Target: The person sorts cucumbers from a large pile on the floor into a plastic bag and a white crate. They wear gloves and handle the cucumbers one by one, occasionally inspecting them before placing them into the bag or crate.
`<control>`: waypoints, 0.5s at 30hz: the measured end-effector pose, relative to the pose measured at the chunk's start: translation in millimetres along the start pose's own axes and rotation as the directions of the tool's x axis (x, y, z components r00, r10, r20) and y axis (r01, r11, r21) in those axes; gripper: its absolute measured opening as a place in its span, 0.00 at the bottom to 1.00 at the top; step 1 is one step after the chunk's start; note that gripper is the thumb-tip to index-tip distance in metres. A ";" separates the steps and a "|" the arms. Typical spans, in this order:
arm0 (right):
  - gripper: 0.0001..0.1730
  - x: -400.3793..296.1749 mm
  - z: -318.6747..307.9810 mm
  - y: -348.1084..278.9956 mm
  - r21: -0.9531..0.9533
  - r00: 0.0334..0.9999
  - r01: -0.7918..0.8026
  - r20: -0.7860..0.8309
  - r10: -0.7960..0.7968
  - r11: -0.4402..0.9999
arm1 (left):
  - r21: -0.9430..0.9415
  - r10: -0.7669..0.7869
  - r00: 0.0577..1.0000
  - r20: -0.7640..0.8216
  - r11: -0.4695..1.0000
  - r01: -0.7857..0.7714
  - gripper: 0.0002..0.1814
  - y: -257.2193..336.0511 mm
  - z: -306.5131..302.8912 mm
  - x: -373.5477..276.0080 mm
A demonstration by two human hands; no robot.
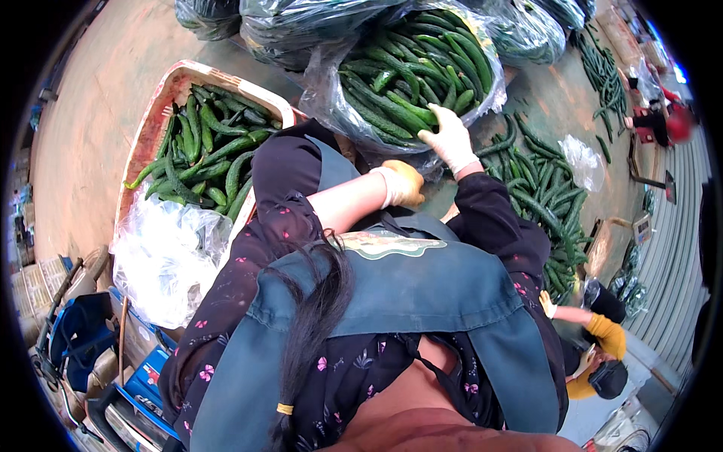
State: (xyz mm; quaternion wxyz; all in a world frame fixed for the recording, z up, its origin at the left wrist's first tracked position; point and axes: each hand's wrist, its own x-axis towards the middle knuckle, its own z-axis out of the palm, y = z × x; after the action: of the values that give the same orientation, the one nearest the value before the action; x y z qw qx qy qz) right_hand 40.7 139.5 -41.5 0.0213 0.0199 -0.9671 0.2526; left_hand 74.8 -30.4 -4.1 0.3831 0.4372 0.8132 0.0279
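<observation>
My right hand (pixel 450 138), in a pale glove, is at the near edge of a clear plastic bag (pixel 325 90) filled with cucumbers (pixel 395 110). Its thumb and a finger lie on either side of one cucumber's end. Nearer my body, my left hand (pixel 402 183), in a yellowish-white glove, is curled with its fingers in, below the bag's rim; its palm is hidden, and no object shows in it. A pale crate (pixel 148 130) of cucumbers stands to the left, with crumpled clear plastic (pixel 169 248) over its near end. Loose cucumbers (pixel 542 192) are heaped on the floor at the right.
Other wrapped plastic bags (pixel 294 28) stand beyond the open one. A co-worker in yellow sleeves (pixel 607 333) reaches towards the heap at lower right; another person in red (pixel 678 121) is farther off. Blue cart-like equipment (pixel 149 384) is at lower left.
</observation>
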 end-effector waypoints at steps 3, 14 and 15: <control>0.45 11.9 8.5 -18.3 -0.241 0.993 -0.002 0.118 0.031 0.971 | 0.001 0.036 0.994 0.105 0.999 -0.037 0.27 10.5 -11.6 -11.4; 0.38 69.8 -54.2 -26.2 -0.005 0.971 -0.043 0.236 0.043 0.999 | -0.115 0.097 0.993 0.073 0.989 -0.088 0.26 6.9 -9.7 -8.8; 0.39 79.6 -62.2 -24.6 0.104 0.969 -0.077 0.243 0.050 0.992 | -0.127 0.102 0.992 0.068 0.988 -0.093 0.26 7.8 -9.0 -9.4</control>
State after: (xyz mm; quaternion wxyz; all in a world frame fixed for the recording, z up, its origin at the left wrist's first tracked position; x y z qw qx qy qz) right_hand -35.5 146.3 28.8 -0.1051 0.0204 -0.9469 0.3033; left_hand 77.4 -29.9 10.8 0.4377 0.4525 0.7728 0.0806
